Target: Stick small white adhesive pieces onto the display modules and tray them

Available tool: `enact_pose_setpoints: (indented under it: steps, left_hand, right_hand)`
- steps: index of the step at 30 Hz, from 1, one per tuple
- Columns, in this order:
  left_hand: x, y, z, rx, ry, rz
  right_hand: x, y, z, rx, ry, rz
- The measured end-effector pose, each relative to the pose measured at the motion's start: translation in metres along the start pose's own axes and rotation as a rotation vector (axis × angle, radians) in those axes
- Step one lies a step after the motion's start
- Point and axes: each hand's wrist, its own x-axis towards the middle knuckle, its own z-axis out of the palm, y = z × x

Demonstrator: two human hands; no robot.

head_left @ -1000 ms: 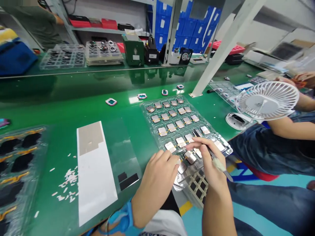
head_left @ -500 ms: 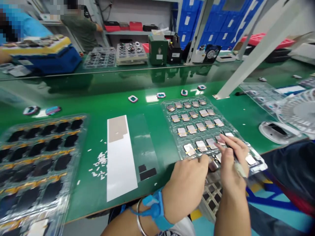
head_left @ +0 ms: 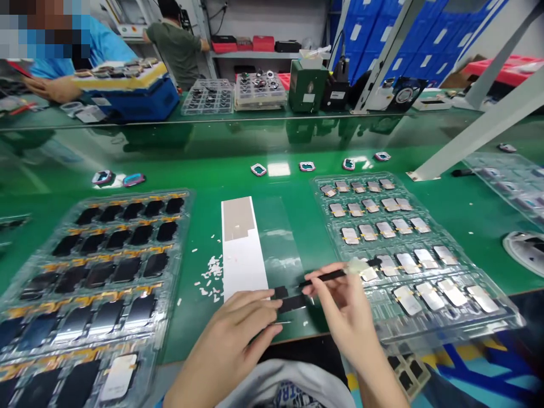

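Mid-bench (head_left: 272,187), right hand (head_left: 346,309) pinching likely tweezers (head_left: 325,276), left hand (head_left: 225,345) on black strip (head_left: 291,303)

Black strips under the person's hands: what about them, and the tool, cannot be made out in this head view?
Head view:
- Black strips: left hand partly covers them.
- Black tool: right hand hides how it is held.
- Any markings on the strips: too small to tell.

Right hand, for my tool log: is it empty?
No, the right hand pinches a slim black tool between its fingers.
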Motion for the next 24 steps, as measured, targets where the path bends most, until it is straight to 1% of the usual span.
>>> enact_pose_setpoints:
  steps: [3,6,10,14,18,24]
  left_hand:
    - [0.005,-0.004,0.006,0.006,-0.028,-0.013]
    - [0.009,-0.006,0.01,-0.017,-0.055,-0.021]
    - [0.01,-0.01,0.012,-0.035,-0.066,-0.026]
    - [0.009,-0.011,0.012,-0.033,-0.062,-0.029]
    - [0.009,-0.011,0.013,-0.03,-0.062,-0.03]
    - [0.009,-0.012,0.014,-0.046,-0.072,-0.049]
  right_hand:
    - [0.002,0.016,0.009,-0.029,-0.022,0.0]
    - [0.004,0.022,0.008,-0.035,-0.042,0.017]
    - [0.005,0.021,0.006,-0.034,-0.062,0.032]
    - [0.005,0.021,0.007,-0.002,-0.035,0.048]
    - [0.005,0.023,0.009,-0.016,-0.044,0.058]
    - [0.006,0.017,0.012,0.043,0.034,0.07]
